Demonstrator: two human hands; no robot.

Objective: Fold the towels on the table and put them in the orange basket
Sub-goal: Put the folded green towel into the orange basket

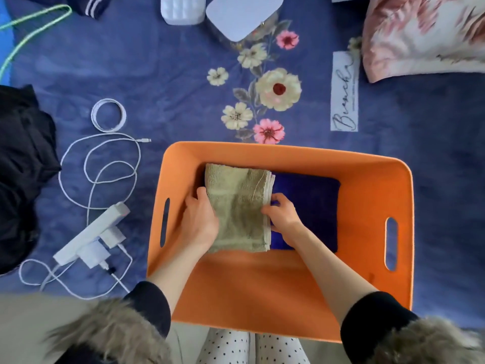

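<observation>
Orange basket [367, 195] holds both hands. Left hand [199, 219] grips the folded green towel [237, 208] on its left edge; right hand [282, 214] pinches its right edge, over a dark blue towel [309, 206] lying beneath and to the right. Left of the left hand, outside the basket wall: white power strip [89, 235], looped white cables [105, 164]. Beyond the hands, a floral blue cover [157, 74].

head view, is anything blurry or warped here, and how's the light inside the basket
Head view: wide-angle bend, the orange basket rim bows outward; the fur cuffs at the bottom edge and the black fabric at far left are smeared; soft even light, mild shade on the near inner wall; the green towel and both hands stay fairly sharp.
</observation>
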